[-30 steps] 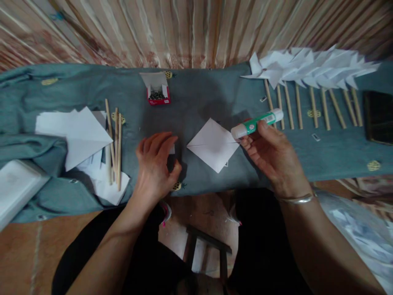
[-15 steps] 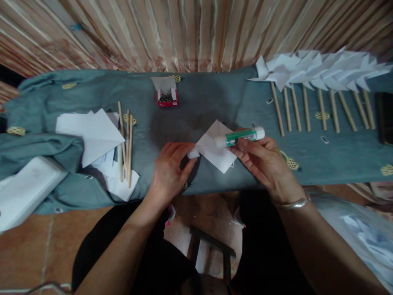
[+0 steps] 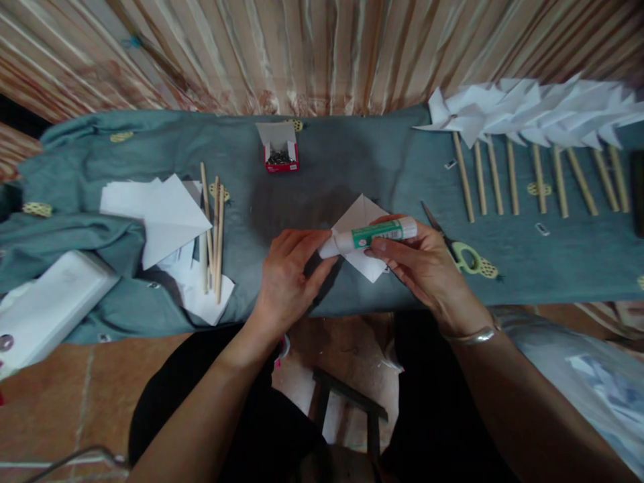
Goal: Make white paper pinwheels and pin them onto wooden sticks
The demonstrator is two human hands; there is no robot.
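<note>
A green and white glue stick (image 3: 376, 235) lies across the fingers of my right hand (image 3: 420, 265), its white end pointing left. My left hand (image 3: 294, 268) pinches the white glue cap (image 3: 329, 248), which meets that end of the stick; whether it is fully seated I cannot tell. Under both, a creased white paper square (image 3: 363, 204) rests cornerwise on the cloth, partly covered by the stick and my right hand. Just right of my right hand are scissors (image 3: 467, 258) with pale green handles.
Finished paper pinwheels (image 3: 528, 114) on wooden sticks lie in a row at the right. An open red box (image 3: 282, 161) of small metal pieces stands at the back. Paper sheets (image 3: 166, 215), loose wooden sticks (image 3: 217, 235) and a white pack (image 3: 60, 315) lie left on the green cloth (image 3: 342, 161).
The glue stick in my right hand has moved left and slightly down, until its white end met the cap in my left hand. The scissors now show more fully. The view has shifted slightly.
</note>
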